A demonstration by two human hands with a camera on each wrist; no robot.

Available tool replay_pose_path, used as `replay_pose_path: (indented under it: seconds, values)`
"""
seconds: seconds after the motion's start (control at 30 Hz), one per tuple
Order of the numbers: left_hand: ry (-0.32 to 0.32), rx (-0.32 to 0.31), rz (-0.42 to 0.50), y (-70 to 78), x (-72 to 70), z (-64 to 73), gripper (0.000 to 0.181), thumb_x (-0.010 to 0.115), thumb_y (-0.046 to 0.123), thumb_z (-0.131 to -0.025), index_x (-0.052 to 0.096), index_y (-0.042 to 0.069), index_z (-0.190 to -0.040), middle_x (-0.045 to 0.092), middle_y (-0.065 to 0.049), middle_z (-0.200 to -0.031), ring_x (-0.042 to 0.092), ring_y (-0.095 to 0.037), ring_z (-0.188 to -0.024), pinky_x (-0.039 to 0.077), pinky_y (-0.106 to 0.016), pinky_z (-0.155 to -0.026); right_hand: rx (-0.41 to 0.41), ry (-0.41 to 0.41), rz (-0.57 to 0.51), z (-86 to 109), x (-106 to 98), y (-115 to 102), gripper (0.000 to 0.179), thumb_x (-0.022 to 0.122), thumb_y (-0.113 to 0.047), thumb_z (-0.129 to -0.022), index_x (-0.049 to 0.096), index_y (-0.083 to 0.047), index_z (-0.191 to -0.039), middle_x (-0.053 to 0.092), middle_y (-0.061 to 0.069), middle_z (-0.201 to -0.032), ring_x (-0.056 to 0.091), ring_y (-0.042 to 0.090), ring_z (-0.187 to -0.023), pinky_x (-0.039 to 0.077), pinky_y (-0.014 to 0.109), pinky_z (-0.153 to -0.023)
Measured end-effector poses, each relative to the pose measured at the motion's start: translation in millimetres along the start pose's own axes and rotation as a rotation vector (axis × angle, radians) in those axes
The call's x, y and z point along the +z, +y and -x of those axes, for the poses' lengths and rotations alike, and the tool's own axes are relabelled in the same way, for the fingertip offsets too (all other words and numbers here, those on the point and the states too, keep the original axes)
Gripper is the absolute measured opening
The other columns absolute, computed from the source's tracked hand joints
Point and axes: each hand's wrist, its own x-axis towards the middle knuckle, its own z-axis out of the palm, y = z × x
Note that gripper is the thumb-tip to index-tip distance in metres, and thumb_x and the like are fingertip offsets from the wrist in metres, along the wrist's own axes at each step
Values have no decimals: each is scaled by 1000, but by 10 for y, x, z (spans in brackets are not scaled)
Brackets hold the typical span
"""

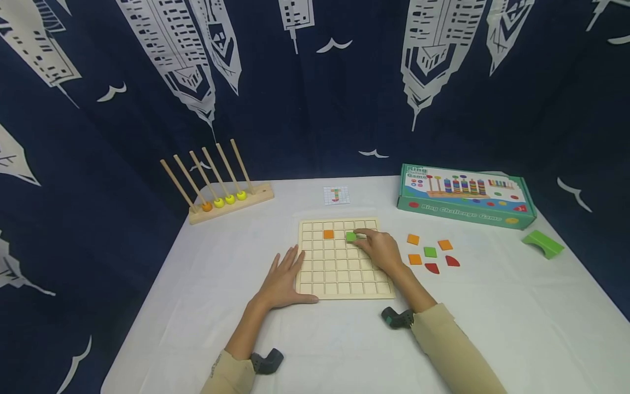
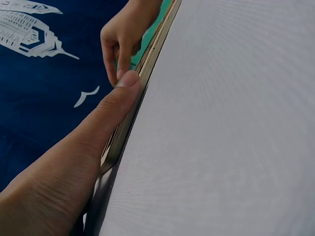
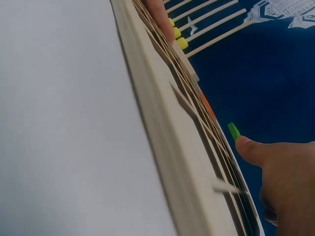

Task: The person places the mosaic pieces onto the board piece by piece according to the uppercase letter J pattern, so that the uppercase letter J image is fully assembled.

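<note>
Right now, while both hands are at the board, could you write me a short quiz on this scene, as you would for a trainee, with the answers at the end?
1. What colour is the tile that the right hand pinches?
2. True or false: the left hand touches the board.
3. How many loose red pieces lie to the right of the board: (a) one, (b) two or (c) four?

Key:
1. Green.
2. True.
3. b, two.
</note>
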Motion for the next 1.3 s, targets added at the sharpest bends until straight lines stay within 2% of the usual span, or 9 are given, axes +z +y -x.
replay_pose_path:
  seconds: [0.13, 0.23, 0.6, 0.87, 1.07, 1.23, 1.3]
  values:
    - [-10, -5, -10, 5, -12, 0, 125, 59, 83, -55, 25, 4, -145, 12, -14, -153, 8, -23, -140, 0, -44, -112, 3, -4, -5, -75, 78, -65, 30, 66, -28, -87, 67, -10, -110, 37, -7, -45, 30, 10, -44, 29, 27, -41]
    - [-13, -3, -12, 9, -21, -1, 124, 58, 83, -56, 25, 3, -145, 12, -15, -152, 8, -24, -140, 0, -45, -112, 10, -3, -11, -127, 128, -97, 29, 66, -28, -87, 68, -11, -110, 35, -8, -45, 30, 9, -43, 28, 26, -40]
    - [-23, -10, -18, -12, -6, 3, 125, 56, 85, -56, 24, 5, -146, 11, -13, -153, 7, -21, -140, -2, -41, -112, 29, -24, -7, -218, 226, -143, 28, 66, -26, -87, 68, -9, -109, 40, -8, -43, 38, 10, -45, 40, 29, -46]
    - [-25, -12, -16, -18, -5, -6, 124, 57, 84, -56, 23, 5, -146, 10, -12, -153, 6, -20, -140, -3, -40, -112, 71, -80, -5, -249, 194, -172, 28, 66, -26, -87, 68, -9, -110, 36, -5, -44, 28, 10, -43, 28, 27, -40]
    - [-19, -7, -15, -29, -4, -5, 124, 57, 84, -56, 24, 5, -146, 11, -12, -153, 7, -21, -140, -2, -42, -112, 87, -98, -8, -265, 198, -168, 29, 67, -25, -86, 68, -9, -110, 43, -5, -45, 31, 11, -44, 32, 28, -43]
    - [-18, -4, -11, -38, 5, -6, 125, 54, 86, -55, 24, 5, -146, 12, -12, -153, 7, -21, -140, -2, -42, -112, 87, -102, -24, -249, 194, -154, 32, 68, -26, -85, 67, -9, -112, 42, -2, -46, 31, 12, -46, 33, 30, -44]
    - [-26, -10, -9, -34, 3, -7, 125, 54, 87, -55, 24, 6, -146, 11, -11, -153, 6, -21, -140, -3, -41, -112, 85, -85, -41, -225, 178, -150, 32, 69, -26, -84, 68, -9, -111, 53, 1, -52, 40, 12, -50, 39, 31, -49]
